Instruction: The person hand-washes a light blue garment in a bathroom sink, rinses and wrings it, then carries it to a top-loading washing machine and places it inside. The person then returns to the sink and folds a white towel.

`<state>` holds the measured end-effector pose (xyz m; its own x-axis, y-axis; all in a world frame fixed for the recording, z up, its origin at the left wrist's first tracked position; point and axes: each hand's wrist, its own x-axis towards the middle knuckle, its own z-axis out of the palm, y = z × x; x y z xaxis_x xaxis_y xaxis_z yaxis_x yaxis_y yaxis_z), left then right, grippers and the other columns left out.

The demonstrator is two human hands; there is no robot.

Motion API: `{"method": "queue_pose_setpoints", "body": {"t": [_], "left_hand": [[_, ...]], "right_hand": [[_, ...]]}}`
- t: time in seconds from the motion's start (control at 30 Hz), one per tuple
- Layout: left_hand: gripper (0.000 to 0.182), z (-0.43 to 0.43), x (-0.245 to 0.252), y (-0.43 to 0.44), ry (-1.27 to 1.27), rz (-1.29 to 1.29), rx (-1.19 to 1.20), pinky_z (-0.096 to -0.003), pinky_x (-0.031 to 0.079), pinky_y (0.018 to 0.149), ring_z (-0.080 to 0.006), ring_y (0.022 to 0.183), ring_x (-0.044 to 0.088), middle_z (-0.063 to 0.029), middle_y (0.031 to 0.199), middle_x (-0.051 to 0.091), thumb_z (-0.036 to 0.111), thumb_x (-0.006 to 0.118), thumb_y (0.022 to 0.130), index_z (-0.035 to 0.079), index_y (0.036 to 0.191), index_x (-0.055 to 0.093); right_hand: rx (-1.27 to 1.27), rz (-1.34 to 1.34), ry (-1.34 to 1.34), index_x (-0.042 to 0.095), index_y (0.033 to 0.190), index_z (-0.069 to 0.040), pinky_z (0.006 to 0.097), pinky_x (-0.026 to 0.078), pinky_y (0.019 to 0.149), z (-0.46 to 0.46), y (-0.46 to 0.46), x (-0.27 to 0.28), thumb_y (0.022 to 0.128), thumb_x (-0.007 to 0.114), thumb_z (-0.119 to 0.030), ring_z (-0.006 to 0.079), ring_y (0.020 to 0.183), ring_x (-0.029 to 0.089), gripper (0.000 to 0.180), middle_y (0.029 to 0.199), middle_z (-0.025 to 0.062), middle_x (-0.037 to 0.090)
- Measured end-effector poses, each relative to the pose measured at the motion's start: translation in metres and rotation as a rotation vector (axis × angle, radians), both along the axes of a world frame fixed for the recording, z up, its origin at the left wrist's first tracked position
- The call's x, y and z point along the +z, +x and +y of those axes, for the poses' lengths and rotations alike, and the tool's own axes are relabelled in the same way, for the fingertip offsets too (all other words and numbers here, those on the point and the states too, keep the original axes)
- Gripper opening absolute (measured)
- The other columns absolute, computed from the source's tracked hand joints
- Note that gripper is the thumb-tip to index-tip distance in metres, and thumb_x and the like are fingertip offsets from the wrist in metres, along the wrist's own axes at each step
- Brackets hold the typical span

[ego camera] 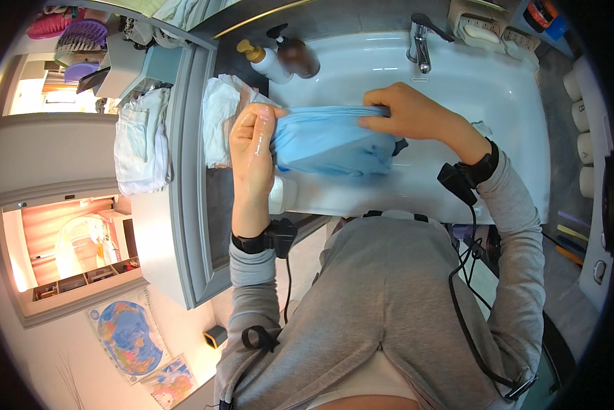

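Observation:
A light blue cloth garment (332, 141) is stretched between my two hands over the white washbasin (512, 169). My left hand (256, 138), wet and shiny at the thumb, pinches its left end. At the other end, my right hand (402, 113) grips the upper edge between thumb and fingers. The top edge runs taut while the lower part hangs loose in folds. A small dark piece (400, 147) shows by the cloth's right end. Part of the basin lies hidden behind the fabric.
Beyond the basin stand a chrome faucet (420, 46), a brown pump bottle (299, 57) and a white pump bottle (268, 64). White crumpled cloth (220, 120) lies left of my left hand. A white container (281, 195) sits at the basin's near left corner. Soap (481, 34) rests in a holder.

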<state>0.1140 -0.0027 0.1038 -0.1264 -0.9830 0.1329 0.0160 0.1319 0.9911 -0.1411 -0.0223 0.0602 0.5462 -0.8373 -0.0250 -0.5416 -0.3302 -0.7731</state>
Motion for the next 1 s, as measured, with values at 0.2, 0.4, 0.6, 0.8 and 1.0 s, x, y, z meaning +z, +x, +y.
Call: {"method": "queue_pose_setpoints", "body": {"t": [0.2, 0.4, 0.6, 0.8, 1.0], "left_hand": [[0.009, -0.013, 0.027, -0.003, -0.089, -0.124, -0.126, -0.0151, 0.027, 0.053, 0.0002, 0.059, 0.034, 0.008, 0.066, 0.046, 0.011, 0.059, 0.09, 0.003, 0.087, 0.057], [0.013, -0.033, 0.06, 0.002, -0.155, -0.465, -0.201, -0.0171, 0.028, 0.051, -0.0001, 0.057, 0.034, 0.0081, 0.058, 0.043, 0.014, 0.063, 0.087, 0.004, 0.083, 0.057], [0.037, -0.047, 0.095, 0.004, -0.5, -1.169, -0.32, -0.0351, 0.042, 0.054, -0.0257, 0.054, 0.053, -0.013, 0.056, 0.049, 0.038, 0.056, 0.088, 0.002, 0.077, 0.061], [0.036, -0.067, 0.144, 0.003, -0.897, -1.319, -0.181, -0.0431, 0.046, 0.059, -0.0349, 0.064, 0.058, -0.0163, 0.062, 0.057, 0.038, 0.059, 0.083, 0.004, 0.075, 0.06], [0.035, -0.078, 0.204, 0.004, -0.959, -1.326, -0.187, -0.0442, 0.045, 0.062, -0.0355, 0.068, 0.057, -0.0176, 0.066, 0.056, 0.035, 0.064, 0.08, 0.0, 0.076, 0.058]], "right_hand": [[-0.085, 0.24, -0.307, 0.059, 0.092, -0.004, 0.0381, 0.042, 0.071, -0.011, -0.041, -0.004, 0.073, 0.063, -0.019, 0.029, 0.08, 0.054, 0.025, 0.081, 0.0125, 0.058], [-0.057, 0.072, -0.429, 0.055, 0.088, -0.003, 0.0341, 0.042, 0.073, -0.021, -0.084, 0.06, 0.073, 0.059, -0.014, 0.0267, 0.083, 0.052, 0.02, 0.085, 0.0104, 0.054], [-0.155, -0.236, -0.245, 0.05, 0.085, -0.002, 0.0226, 0.037, 0.066, -0.015, -0.099, 0.133, 0.078, 0.046, -0.005, 0.0087, 0.073, 0.041, 0.01, 0.076, 0.0007, 0.046], [-0.219, -0.407, -0.14, 0.046, 0.091, -0.005, 0.0189, 0.032, 0.068, -0.012, -0.106, 0.178, 0.078, 0.043, -0.004, 0.0055, 0.075, 0.037, 0.013, 0.08, -0.0038, 0.042], [-0.264, -0.532, -0.132, 0.044, 0.092, -0.011, 0.018, 0.028, 0.061, -0.016, -0.12, 0.222, 0.074, 0.039, -0.004, 0.0049, 0.07, 0.037, 0.019, 0.082, -0.0039, 0.046]]}}
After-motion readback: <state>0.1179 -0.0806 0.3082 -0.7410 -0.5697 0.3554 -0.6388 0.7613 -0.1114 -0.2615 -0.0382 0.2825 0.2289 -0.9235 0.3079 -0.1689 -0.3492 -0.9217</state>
